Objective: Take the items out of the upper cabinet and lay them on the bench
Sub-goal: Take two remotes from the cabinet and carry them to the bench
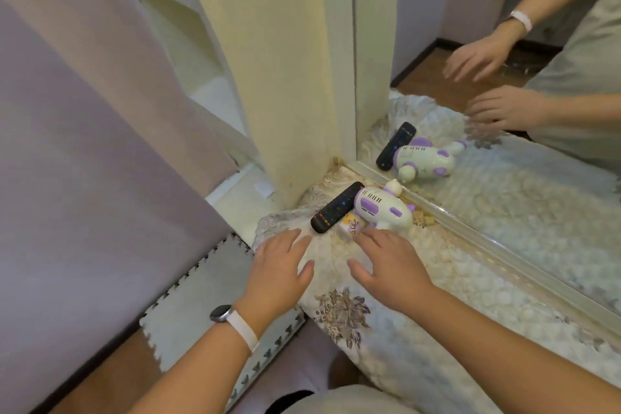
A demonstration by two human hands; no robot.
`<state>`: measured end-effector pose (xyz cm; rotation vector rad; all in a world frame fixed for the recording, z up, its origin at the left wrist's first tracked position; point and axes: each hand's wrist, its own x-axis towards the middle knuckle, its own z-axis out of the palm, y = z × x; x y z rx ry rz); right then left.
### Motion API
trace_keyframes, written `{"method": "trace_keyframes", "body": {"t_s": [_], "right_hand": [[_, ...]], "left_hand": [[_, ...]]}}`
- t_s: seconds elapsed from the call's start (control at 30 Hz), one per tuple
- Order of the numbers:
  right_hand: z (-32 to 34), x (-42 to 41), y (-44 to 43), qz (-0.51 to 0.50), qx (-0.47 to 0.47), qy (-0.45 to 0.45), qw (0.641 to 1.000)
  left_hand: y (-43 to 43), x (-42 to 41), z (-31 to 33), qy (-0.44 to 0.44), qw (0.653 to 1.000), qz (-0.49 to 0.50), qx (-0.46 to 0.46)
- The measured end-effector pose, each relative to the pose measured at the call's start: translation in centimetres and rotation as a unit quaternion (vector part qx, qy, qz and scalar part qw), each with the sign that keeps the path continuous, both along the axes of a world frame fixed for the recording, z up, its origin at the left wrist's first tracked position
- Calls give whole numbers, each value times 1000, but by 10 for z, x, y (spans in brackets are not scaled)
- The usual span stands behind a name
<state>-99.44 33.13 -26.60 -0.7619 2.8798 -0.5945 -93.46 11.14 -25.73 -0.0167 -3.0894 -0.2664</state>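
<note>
A black remote control (337, 207) lies on the padded bench (437, 296) in the corner by the wall. Beside it rests a white and purple toy gun (383, 207) on its side. A small white box with a yellow and purple print (351, 227) sits between them, at their near ends. My left hand (280, 269) hovers flat over the bench just in front of the remote, fingers spread, holding nothing. My right hand (386, 265) is spread too, its fingertips almost at the small box.
A mirror (504, 94) runs along the back of the bench and repeats the items and both hands. A cream wall corner (285, 77) stands left of it. A grey foam mat (201, 296) and mauve curtain (84, 144) lie to the left.
</note>
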Motion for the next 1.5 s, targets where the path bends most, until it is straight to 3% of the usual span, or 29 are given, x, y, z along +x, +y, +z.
{"method": "trace_keyframes", "body": {"t_s": [0.3,0.7,1.1,1.5], "right_hand": [[43,46,-114,217,12,94,972],[87,234,-323,427,-4,158,890],[113,452,-478,594,-52,206,776],[126,581,-589,721,-103,214,651]], "left_hand": [[-75,95,40,55,993,101,-34],[-220,362,74,116,945,294,-85],[-292,612,92,150,856,484,-102],[-318,738,112,129,754,628,-145]]}}
